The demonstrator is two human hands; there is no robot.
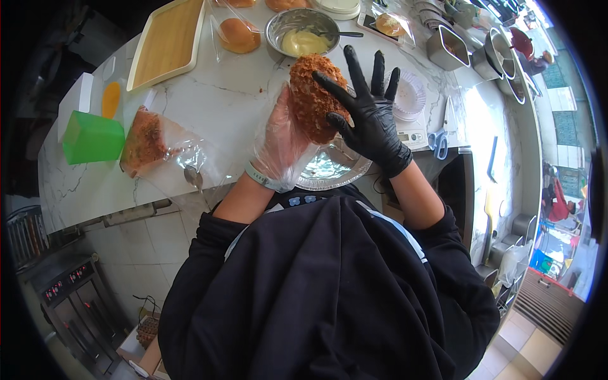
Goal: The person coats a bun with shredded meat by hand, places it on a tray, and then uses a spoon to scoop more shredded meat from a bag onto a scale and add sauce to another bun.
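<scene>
My left hand, in a clear plastic glove, holds an oval bun coated in brown shredded topping. Over the bun's right side is my right hand in a black glove, fingers spread, with thumb and forefinger at the coating. Under both hands lies a round foil pan, partly hidden. Beyond the bun stands a steel bowl of pale yellow cream with a dark-handled utensil in it. A clear bag with brown topping lies to the left, a spoon at its near end.
Left are a green container and a wooden-bottomed tray. Plain buns sit at the back. To the right are paper cups on a digital scale, blue-handled scissors, a phone under a wrapped bun, and steel containers.
</scene>
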